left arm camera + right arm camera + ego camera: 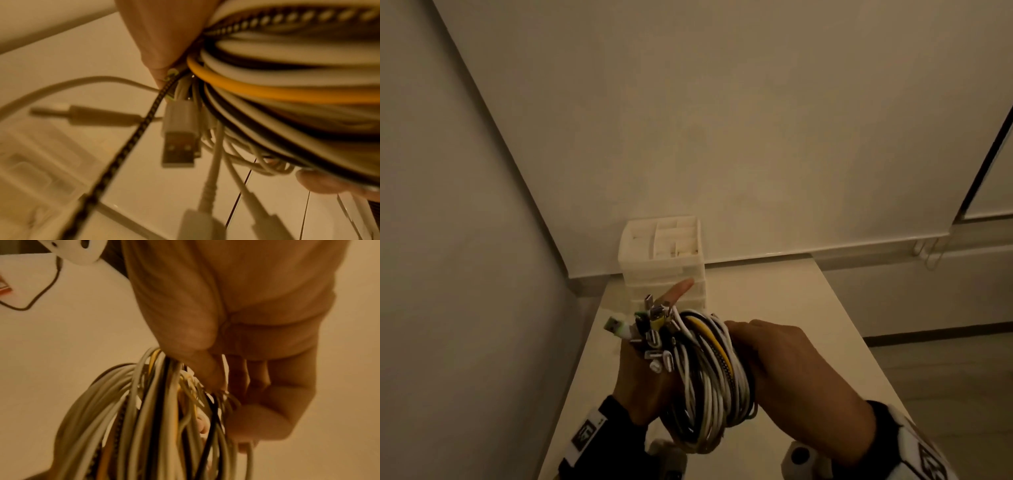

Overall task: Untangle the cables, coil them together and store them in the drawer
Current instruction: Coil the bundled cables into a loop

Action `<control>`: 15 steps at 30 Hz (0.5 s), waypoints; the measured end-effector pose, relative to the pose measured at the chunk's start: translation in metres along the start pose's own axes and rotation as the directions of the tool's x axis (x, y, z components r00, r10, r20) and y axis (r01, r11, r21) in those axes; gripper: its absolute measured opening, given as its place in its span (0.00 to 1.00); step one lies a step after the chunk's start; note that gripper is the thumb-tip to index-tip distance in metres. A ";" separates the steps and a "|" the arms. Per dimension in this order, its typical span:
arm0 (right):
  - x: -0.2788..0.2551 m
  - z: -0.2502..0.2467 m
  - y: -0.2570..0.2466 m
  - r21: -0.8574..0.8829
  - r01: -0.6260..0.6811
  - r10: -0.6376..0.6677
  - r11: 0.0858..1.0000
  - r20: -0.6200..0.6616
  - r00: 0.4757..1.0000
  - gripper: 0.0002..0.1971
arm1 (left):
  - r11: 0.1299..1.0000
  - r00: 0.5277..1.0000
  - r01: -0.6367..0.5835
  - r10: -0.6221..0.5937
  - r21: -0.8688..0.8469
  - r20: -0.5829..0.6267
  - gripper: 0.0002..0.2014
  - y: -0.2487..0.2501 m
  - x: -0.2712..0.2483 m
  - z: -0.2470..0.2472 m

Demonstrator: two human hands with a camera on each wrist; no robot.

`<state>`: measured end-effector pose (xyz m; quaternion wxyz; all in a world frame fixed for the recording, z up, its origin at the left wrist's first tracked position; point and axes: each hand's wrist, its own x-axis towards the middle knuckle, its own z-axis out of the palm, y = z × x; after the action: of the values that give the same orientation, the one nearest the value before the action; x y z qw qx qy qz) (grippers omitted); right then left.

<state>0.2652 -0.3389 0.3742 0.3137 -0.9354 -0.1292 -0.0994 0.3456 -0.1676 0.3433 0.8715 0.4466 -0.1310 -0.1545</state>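
Both hands held the coil of cables above the near end of the pale surface. The left hand gripped the connector ends, its forefinger pointing straight toward the far drawer unit. The right hand had its grip curled round the coil's right side, knuckles up.
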 end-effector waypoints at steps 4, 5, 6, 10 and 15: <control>0.003 -0.011 -0.001 -0.056 0.088 -0.082 0.995 0.098 0.992 0.12 | 0.993 0.988 0.049 -0.064 0.106 0.138 0.34 -0.005 -0.004 -0.013; 0.003 -0.015 -0.001 -0.059 0.112 -0.104 0.992 0.126 0.987 0.14 | 0.986 0.988 0.043 -0.065 0.158 0.140 0.26 -0.004 -0.003 -0.013; 0.004 -0.018 0.000 -0.064 0.128 -0.117 0.990 0.153 0.981 0.15 | 0.977 0.994 0.005 -0.028 0.213 0.106 0.19 -0.004 -0.006 -0.008; 0.012 -0.019 0.011 -0.112 0.159 -0.129 0.981 0.238 0.963 0.04 | 0.897 0.980 -0.137 0.060 0.420 0.192 0.16 -0.003 -0.019 0.012; 0.014 -0.020 0.008 0.004 0.184 -0.181 0.983 0.197 0.963 0.06 | 0.920 0.984 -0.161 0.121 0.356 0.133 0.20 -0.002 -0.026 0.029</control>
<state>0.2786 -0.3553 0.3889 0.2820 -0.9270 -0.2447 -0.0360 0.3113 -0.1799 0.3557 0.7736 0.5813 -0.2365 -0.0884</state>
